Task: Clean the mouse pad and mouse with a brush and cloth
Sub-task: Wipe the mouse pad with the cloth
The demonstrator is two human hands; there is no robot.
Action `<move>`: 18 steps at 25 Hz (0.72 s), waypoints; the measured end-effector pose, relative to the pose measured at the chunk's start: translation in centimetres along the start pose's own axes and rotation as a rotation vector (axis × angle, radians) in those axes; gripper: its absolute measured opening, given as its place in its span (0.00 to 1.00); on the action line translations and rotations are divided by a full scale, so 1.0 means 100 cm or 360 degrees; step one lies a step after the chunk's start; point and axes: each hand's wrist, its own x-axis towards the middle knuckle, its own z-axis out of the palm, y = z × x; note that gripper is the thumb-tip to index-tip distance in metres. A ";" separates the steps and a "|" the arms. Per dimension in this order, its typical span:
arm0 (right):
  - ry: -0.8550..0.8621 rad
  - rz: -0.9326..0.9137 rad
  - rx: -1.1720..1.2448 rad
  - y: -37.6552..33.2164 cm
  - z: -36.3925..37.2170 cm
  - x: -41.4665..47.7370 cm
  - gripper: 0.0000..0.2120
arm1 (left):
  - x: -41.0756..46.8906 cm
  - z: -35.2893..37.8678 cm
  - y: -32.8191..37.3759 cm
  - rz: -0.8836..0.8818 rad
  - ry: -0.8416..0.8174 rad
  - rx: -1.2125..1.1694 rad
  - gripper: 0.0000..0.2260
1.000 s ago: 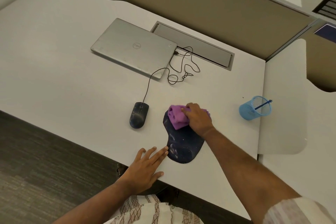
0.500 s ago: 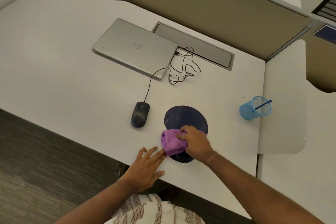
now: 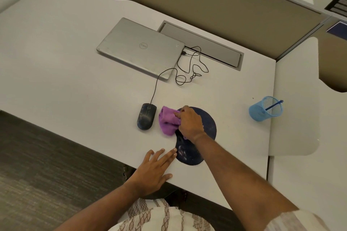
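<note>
Head view: just below frame centre, the right hand (image 3: 190,124) clutches the purple cloth (image 3: 167,121) and presses it on the left edge of the dark mouse pad (image 3: 209,122). The left hand (image 3: 154,170) lies flat on the surface (image 3: 75,80), fingers straight, one fingertip touching the pad's lower lobe, where pale specks show. Wiping looks part done. The mouse (image 3: 146,116), just left of the cloth, looks dusty and not yet cleaned. The brush (image 3: 273,105) stands in the blue cup (image 3: 262,112) at right.

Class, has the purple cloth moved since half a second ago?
Yes. The purple cloth, held by the right hand, went from the mouse pad's near end toward the laptop, now beside the mouse.
</note>
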 end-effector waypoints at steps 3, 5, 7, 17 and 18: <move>-0.0061 -0.0041 0.0096 0.003 -0.008 -0.003 0.18 | 0.000 0.003 -0.001 -0.0013 -0.0006 -0.0004 0.30; -0.0106 -0.0103 0.0122 0.015 -0.009 -0.020 0.13 | 0.000 0.004 0.000 -0.0020 -0.0003 0.0003 0.30; -0.0185 -0.0215 0.0098 0.032 -0.007 -0.046 0.10 | 0.001 0.003 0.000 -0.0020 0.0006 0.0005 0.29; -0.0262 -0.0269 0.0010 0.071 0.001 -0.094 0.14 | 0.001 0.006 -0.001 -0.0025 0.0015 0.0013 0.30; -0.0231 -0.0266 0.0026 0.063 0.005 -0.094 0.15 | 0.000 0.005 -0.001 -0.0017 0.0021 0.0018 0.29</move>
